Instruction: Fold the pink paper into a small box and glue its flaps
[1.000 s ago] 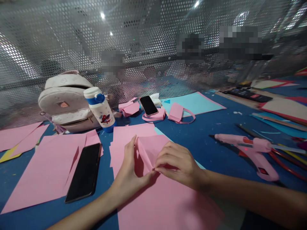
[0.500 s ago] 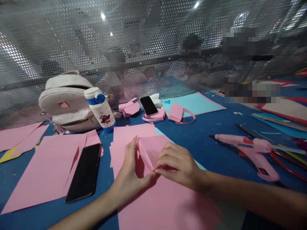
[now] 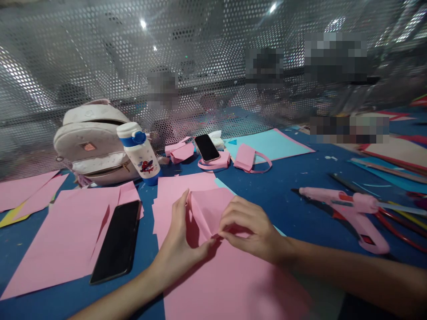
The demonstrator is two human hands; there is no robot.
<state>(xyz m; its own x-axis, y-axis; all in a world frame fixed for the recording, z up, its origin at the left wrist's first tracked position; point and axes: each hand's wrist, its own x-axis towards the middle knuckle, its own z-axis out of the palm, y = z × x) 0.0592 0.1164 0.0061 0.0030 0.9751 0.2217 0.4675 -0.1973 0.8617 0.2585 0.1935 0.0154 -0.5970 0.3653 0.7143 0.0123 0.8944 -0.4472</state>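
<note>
A folded piece of pink paper stands partly opened between my hands, its fold making a pocket shape. My left hand grips its left side, thumb at the lower corner and fingers along the far left edge. My right hand pinches the paper's near right edge, fingertips close to my left thumb. Beneath both hands lie stacked pink sheets, with a light blue sheet showing at their right edge. Part of the folded piece is hidden behind my right fingers.
Left are a black phone on pink paper, a white backpack and a bottle. Small pink paper bags and another phone sit behind. A pink glue gun lies right. A perforated metal screen borders the table.
My right hand has shifted slightly right, its fingertips moving a little away from my left thumb along the paper's edge. My left hand keeps its hold.
</note>
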